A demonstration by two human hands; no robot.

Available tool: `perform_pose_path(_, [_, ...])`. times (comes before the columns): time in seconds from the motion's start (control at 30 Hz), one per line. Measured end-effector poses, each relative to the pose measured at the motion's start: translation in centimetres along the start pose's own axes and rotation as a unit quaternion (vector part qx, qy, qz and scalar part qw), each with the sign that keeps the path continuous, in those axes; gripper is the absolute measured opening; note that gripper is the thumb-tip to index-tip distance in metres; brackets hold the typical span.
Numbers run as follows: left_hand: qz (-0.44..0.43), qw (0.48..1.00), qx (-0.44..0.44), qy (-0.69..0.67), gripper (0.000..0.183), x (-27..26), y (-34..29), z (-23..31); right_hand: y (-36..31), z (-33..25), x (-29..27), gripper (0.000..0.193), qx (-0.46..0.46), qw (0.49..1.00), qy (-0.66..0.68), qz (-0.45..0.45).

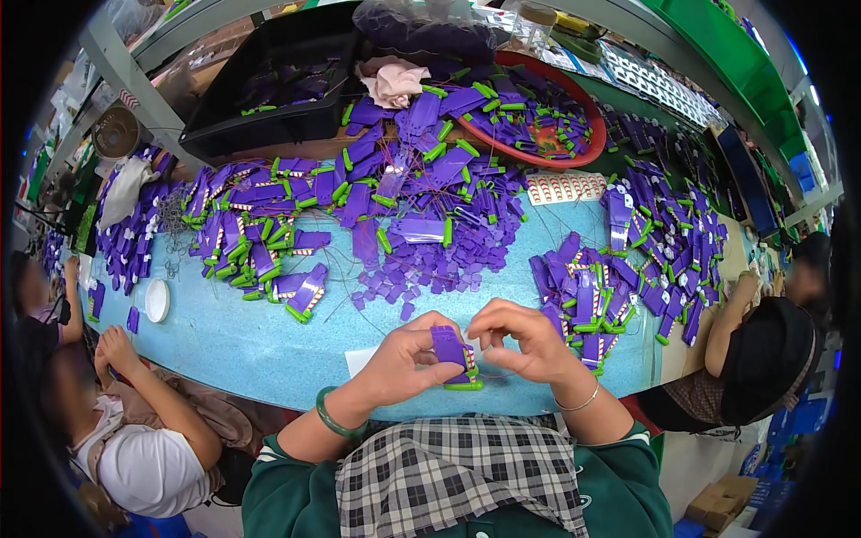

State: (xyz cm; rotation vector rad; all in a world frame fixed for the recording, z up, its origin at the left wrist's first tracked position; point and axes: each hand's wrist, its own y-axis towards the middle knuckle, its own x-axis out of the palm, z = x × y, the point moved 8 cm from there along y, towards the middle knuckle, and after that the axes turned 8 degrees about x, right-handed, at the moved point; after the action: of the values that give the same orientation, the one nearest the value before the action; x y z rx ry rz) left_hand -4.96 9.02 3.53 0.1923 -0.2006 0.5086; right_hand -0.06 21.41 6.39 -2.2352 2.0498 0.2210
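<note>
Close in front of me, my left hand (404, 359) grips a flat purple plastic part (447, 348) between thumb and fingers. This part has a bright green end piece and a red-and-white striped strip along its right side. Beside that strip is my right hand (520, 339), its fingers curled and drawn toward the thumb. Whatever the right fingertips pinch, if anything, is too small to make out. A white sheet (360, 360) lies on the blue table, partly behind my left hand.
Small purple pieces (439, 260) are heaped mid-table. Purple-and-green parts with thin wires lie in piles left (256, 224) and right (610, 287). Behind are a black bin (269, 125), a red tray (574, 161) and a striped sticker sheet (567, 188). Other people sit on both sides.
</note>
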Motion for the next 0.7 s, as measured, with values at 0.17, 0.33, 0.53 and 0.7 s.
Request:
perform_pose_path(0.17, [-0.023,0.991,0.032,0.128,0.013,-0.6,0.0,1.8,1.7,-3.0,1.7,0.013,-0.079,0.952,-0.291,-0.053])
perform_pose_path(0.33, [0.131,0.991,-0.030,0.024,0.011,-5.3,-1.7,0.6,5.1,0.0,-1.8,0.006,-0.018,0.822,-0.565,0.064])
perform_pose_path(0.53, [0.312,0.933,0.155,-0.086,0.019,-8.1,-2.3,4.5,7.2,2.0,-1.0,0.009,-0.057,0.861,-0.500,0.078])
perform_pose_path(0.7, [0.322,0.929,0.172,-0.062,0.015,-8.5,-3.0,3.5,6.7,1.7,-2.2,0.016,-0.015,0.889,-0.451,0.073])
